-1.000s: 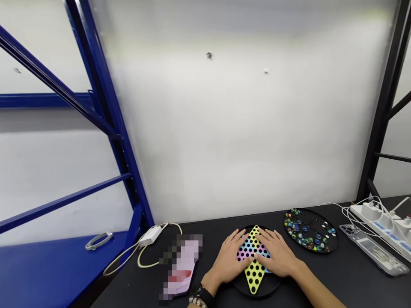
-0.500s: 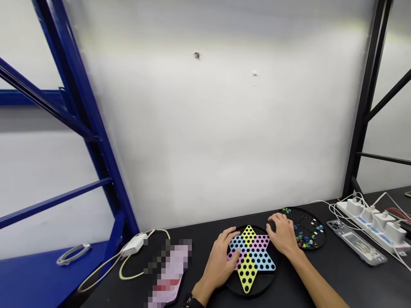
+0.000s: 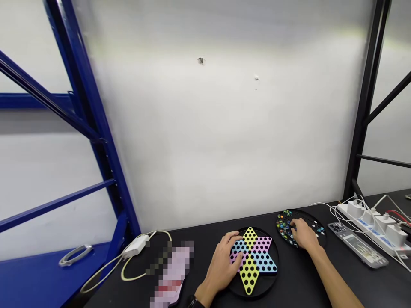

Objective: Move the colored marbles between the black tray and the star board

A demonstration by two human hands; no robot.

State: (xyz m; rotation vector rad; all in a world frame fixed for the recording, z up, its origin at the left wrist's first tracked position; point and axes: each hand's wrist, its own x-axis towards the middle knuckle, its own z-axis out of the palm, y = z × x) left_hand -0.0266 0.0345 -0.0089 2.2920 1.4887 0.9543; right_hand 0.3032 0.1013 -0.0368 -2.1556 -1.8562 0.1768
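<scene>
A Chinese checkers board (image 3: 249, 269), star-shaped with yellow, pink and blue points full of holes, lies in a round black tray (image 3: 271, 285). Across its left side rests my left hand (image 3: 224, 262), fingers spread and thumb over the pink part, touching the board. Farther right, my right hand (image 3: 303, 233) is over a second round black tray (image 3: 325, 239) that holds many glass marbles (image 3: 282, 226). Its fingers bend downward, with thumb and forefinger apart beside the marbles. I see nothing held in it, though the inner fingers are hidden.
A grey phone (image 3: 356, 246) lies right of the marble tray, near a white power strip (image 3: 369, 218) with plugs and cables. To the left are a pinkish, partly blurred item (image 3: 173, 273) and a white adapter (image 3: 136, 246) with its cord. A white wall (image 3: 224, 149) stands behind.
My right hand has moved right, from beside the board's upper right edge to over the marbles. My left hand stays on the board. The view has shifted slightly.
</scene>
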